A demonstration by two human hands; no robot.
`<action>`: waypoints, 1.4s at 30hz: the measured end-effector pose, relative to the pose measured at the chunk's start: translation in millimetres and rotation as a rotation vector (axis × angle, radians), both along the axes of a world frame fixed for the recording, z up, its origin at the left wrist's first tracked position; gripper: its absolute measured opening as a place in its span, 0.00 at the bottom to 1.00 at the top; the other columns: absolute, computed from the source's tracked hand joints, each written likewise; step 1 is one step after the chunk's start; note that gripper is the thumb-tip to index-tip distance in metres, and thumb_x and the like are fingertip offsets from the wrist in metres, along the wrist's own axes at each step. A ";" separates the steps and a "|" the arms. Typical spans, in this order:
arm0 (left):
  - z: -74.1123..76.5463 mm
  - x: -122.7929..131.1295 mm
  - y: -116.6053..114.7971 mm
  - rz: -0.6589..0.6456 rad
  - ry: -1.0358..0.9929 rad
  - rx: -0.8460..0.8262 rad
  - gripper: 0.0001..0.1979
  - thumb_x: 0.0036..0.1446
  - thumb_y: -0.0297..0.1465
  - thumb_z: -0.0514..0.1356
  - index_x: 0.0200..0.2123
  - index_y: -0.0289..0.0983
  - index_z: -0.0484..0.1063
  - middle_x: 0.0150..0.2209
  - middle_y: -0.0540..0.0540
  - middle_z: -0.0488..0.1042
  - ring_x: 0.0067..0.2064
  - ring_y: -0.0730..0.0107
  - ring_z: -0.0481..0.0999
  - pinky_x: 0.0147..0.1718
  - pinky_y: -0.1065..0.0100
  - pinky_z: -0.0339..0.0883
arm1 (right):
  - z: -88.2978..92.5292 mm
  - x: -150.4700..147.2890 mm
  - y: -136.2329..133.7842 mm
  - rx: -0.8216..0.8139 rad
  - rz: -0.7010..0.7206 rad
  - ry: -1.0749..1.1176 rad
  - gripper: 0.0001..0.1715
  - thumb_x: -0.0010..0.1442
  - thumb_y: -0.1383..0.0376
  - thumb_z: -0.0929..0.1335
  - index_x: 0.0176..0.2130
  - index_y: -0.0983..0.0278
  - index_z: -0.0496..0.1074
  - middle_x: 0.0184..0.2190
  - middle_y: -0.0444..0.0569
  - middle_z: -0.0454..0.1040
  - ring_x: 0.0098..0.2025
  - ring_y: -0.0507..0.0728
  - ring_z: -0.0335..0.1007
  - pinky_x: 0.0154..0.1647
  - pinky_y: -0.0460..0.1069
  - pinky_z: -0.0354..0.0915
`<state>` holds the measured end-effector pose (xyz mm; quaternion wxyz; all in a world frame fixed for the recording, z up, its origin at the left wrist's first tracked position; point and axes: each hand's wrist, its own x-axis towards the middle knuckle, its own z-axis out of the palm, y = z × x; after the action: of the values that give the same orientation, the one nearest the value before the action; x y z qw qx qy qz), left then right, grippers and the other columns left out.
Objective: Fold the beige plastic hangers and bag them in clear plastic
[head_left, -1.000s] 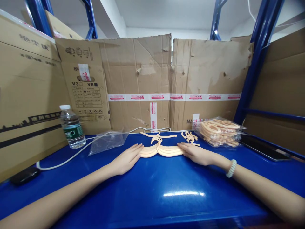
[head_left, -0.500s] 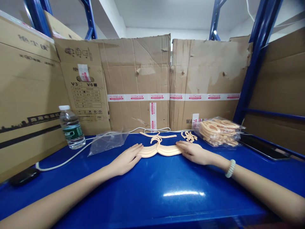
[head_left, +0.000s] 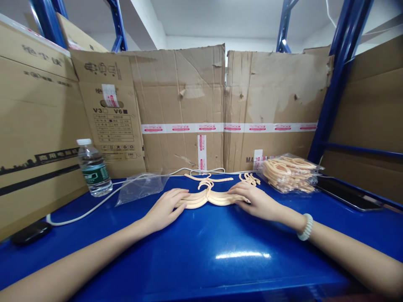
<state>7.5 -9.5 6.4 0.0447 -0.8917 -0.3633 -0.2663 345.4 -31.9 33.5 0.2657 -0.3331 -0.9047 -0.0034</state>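
Note:
A row of peach-coloured plastic hangers (head_left: 217,199) lies on the blue tabletop (head_left: 195,260) in front of me, their hooks pointing away. My left hand (head_left: 166,207) grips the left end, with fingers over the top and the thumb along the near side. At the opposite end, my right hand (head_left: 256,200) has its fingers bent over the hangers and its thumb at the near edge; a hanger tip shows beside the thumb. Just behind lies a separate hanger (head_left: 222,180). Several loose hooks (head_left: 250,179) are heaped beyond my right hand.
A clear bag of peach plastic parts (head_left: 288,172) sits at the back right beside a dark flat device (head_left: 349,195). To the left are a water bottle (head_left: 94,172), a crumpled clear bag (head_left: 141,191), a white cable (head_left: 75,220) and a black object (head_left: 31,233). Cardboard (head_left: 182,100) stands behind.
My right hand has shifted slightly left and its fingers have curled around the hanger ends. My left hand has moved slightly left, with its thumb lower along the near side.

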 end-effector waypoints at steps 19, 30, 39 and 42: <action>9.1 1.3 -4.1 0.028 -0.157 0.094 0.12 0.63 0.26 0.49 0.39 0.39 0.72 0.43 0.44 0.79 0.46 0.59 0.76 0.47 0.57 0.66 | 10.3 48.7 36.8 -0.038 -0.467 0.438 0.12 0.57 0.63 0.64 0.36 0.65 0.76 0.33 0.51 0.81 0.35 0.59 0.77 0.37 0.52 0.72; 12.0 0.2 -4.4 0.038 -0.179 0.106 0.12 0.61 0.25 0.49 0.37 0.39 0.72 0.40 0.46 0.79 0.44 0.60 0.77 0.46 0.58 0.66 | 17.9 66.8 43.7 0.001 -0.513 0.305 0.11 0.56 0.65 0.64 0.34 0.64 0.76 0.30 0.49 0.80 0.31 0.59 0.77 0.31 0.50 0.69; 12.5 -0.2 -3.9 0.048 -0.170 0.108 0.13 0.61 0.24 0.49 0.37 0.39 0.73 0.39 0.45 0.80 0.43 0.59 0.77 0.46 0.56 0.66 | 12.6 66.5 46.0 -0.024 -0.461 0.236 0.10 0.55 0.66 0.65 0.33 0.63 0.76 0.30 0.50 0.80 0.32 0.59 0.76 0.34 0.50 0.71; 13.6 0.1 -4.5 0.051 -0.168 0.102 0.13 0.60 0.24 0.48 0.37 0.39 0.73 0.39 0.45 0.80 0.43 0.59 0.77 0.45 0.56 0.66 | 11.1 68.0 48.0 -0.037 -0.450 0.220 0.10 0.55 0.67 0.64 0.34 0.64 0.76 0.32 0.50 0.80 0.33 0.59 0.77 0.35 0.51 0.71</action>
<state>7.5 -14.0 20.1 0.0664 -0.8532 -0.3744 -0.3571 413.5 16.1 44.5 0.3490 -0.5292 -0.7734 -0.0094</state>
